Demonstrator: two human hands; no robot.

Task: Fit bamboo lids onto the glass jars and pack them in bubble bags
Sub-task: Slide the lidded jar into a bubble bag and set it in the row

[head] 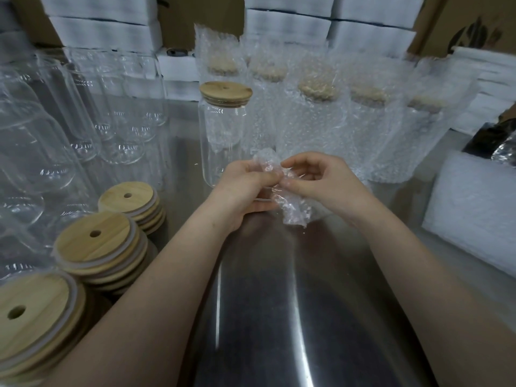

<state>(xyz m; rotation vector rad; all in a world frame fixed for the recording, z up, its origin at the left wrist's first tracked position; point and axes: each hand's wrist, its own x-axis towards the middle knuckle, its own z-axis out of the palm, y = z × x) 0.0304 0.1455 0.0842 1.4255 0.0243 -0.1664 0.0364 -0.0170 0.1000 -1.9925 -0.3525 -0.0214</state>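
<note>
A clear glass jar (222,141) with a bamboo lid (225,93) stands upright on the steel table, just behind my hands. My left hand (245,188) and my right hand (321,182) both pinch the edge of a clear bubble bag (287,205), which hangs crumpled between them above the table. Behind the lidded jar, several jars wrapped in bubble bags (315,113) stand in a row. Three stacks of bamboo lids (103,244) with straw holes lie at the front left. Several bare open jars (83,107) fill the left side.
The steel table (279,303) stretches between my forearms. A pile of white bubble bags (474,208) lies at the right. White boxes (290,20) and brown cartons are stacked along the back. A dark object (491,138) sits at the far right.
</note>
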